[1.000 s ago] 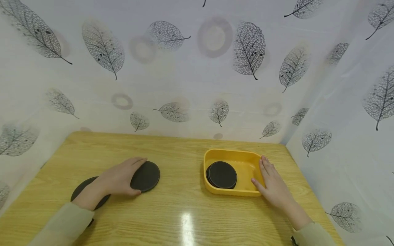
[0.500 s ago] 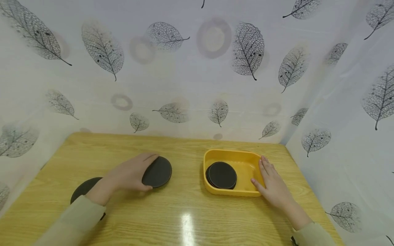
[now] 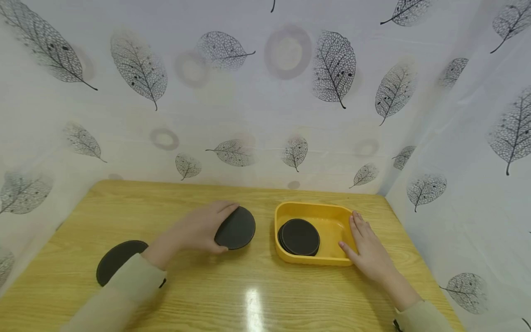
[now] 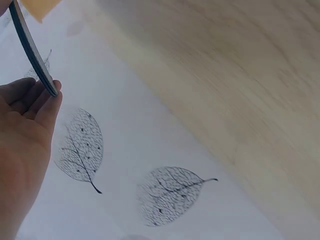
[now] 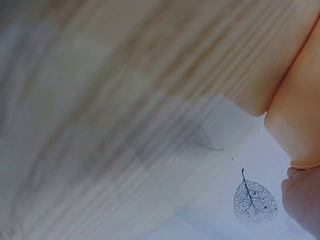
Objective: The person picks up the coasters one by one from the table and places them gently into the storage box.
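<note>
left hand [image 3: 197,230] grips black disc [image 3: 236,228] above the worktop [image 3: 249,286]
right hand [image 3: 367,249], fingers straight, rests against yellow tray's [image 3: 332,221] rim; stacked discs [image 3: 299,237] inside.

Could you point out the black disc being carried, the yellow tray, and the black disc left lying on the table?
Carried disc [image 3: 237,228], head view, middle of its top face.
Yellow tray [image 3: 315,208], head view, far wall.
Lying disc [image 3: 118,259], head view, middle of its visible top.
</note>
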### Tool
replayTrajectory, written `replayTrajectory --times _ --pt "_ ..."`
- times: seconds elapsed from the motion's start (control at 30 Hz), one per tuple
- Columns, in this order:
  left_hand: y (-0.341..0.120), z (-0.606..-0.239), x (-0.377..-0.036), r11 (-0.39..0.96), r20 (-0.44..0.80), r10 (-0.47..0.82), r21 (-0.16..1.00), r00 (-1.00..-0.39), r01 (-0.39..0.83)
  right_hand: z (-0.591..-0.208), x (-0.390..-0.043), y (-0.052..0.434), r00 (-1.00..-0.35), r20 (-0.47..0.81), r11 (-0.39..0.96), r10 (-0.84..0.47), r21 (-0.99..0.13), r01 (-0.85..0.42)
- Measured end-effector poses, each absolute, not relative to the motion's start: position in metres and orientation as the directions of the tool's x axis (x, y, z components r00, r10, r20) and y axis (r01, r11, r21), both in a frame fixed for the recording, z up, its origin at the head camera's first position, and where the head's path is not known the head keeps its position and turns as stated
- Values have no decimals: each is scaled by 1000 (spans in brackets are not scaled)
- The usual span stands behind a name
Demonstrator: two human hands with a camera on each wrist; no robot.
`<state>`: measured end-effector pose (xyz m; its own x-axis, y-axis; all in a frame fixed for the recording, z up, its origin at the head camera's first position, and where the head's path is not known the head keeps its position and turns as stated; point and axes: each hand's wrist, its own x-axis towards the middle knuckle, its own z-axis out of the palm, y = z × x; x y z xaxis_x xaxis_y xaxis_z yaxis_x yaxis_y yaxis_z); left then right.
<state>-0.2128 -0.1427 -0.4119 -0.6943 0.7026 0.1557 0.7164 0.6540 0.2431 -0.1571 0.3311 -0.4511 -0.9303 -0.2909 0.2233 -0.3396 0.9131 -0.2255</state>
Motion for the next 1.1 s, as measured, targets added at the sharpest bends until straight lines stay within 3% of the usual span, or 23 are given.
replayTrajectory --times 0.8,1.1 --pt "-44 -397 -236 504 206 816 206 -541 839 -453 -157 331 -935 212 912 -284 -241 -331" --pt "-10 -399 -241 505 154 821 253 -549 825 -452 -157 332 -932 219 912 -288 -236 -337"
